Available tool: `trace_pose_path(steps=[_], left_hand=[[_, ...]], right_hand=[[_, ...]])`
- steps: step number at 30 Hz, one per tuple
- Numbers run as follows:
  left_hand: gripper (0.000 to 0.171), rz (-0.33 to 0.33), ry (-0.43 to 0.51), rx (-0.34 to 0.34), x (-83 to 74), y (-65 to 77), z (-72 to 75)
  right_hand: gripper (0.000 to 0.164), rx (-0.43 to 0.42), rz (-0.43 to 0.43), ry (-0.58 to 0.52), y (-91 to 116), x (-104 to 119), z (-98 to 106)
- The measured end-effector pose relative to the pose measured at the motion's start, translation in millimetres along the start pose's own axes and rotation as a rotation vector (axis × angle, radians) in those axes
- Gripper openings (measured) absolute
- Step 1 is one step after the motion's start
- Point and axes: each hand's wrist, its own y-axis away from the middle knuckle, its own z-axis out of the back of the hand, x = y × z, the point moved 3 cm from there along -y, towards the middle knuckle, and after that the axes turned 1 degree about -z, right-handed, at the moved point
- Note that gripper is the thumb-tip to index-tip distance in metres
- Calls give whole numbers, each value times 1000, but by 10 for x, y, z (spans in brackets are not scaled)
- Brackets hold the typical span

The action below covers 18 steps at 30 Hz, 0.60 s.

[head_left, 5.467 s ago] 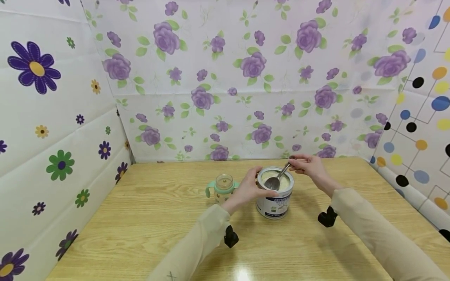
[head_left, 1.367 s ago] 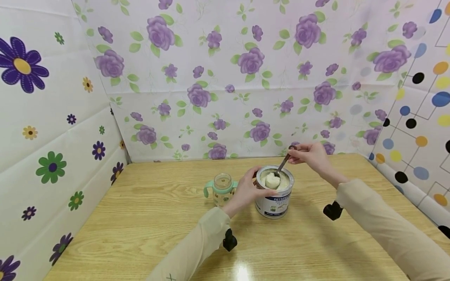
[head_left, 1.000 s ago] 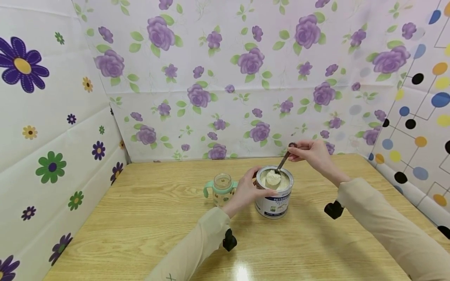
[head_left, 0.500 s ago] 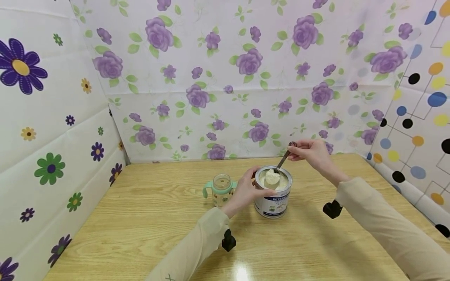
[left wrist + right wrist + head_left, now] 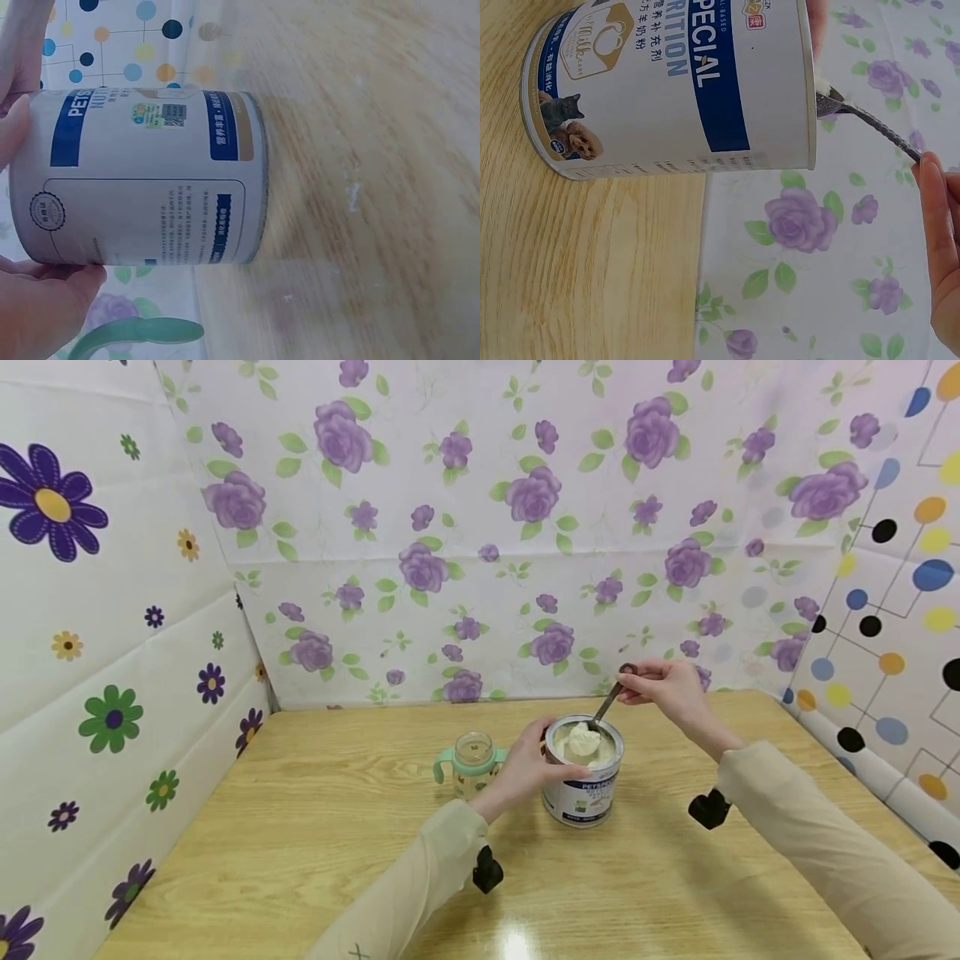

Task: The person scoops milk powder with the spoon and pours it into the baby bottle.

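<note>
A white and blue milk powder can (image 5: pixel 582 797), its top uncovered, stands upright on the table and is filled near the rim with pale powder. My left hand (image 5: pixel 521 772) grips its upper left side, thumb near the front rim; the left wrist view shows fingers (image 5: pixel 45 307) against the can wall. My right hand (image 5: pixel 667 689) pinches the end of a metal spoon (image 5: pixel 609 700) above the can's right side. The spoon slants down into the mouth, and a heap of powder (image 5: pixel 584 740) sits on its bowl. In the right wrist view the spoon's neck (image 5: pixel 847 107) shows just outside the rim.
Left of the can stands a lidless, clear-topped sippy cup (image 5: pixel 472 768) with green handles, partly behind my left hand. The wooden table (image 5: pixel 337 835) meets a flower-print sheet (image 5: pixel 480 568) at the back. Patterned sheets flank both sides.
The spoon bowl looked bare at first and now bears a heap of powder. My right hand has risen slightly with it. My left hand has stayed on the can.
</note>
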Motion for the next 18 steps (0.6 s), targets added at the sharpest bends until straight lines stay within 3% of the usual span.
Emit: trace_pose_path(steps=[9, 10, 12, 15, 18], left_hand=[[89, 63, -45, -2, 46, -42, 16], [89, 55, -40, -1, 95, -74, 10], [89, 55, -32, -5, 45, -77, 56], [90, 2, 0, -7, 74, -138, 103], [88, -25, 35, -7, -87, -86, 220]], right_hand=[[27, -30, -21, -45, -23, -33, 22], [27, -36, -27, -46, -24, -32, 24], [29, -48, -38, -49, -25, -30, 31], [31, -65, -64, -47, -27, -31, 44], [31, -81, -92, -55, -31, -42, 65]])
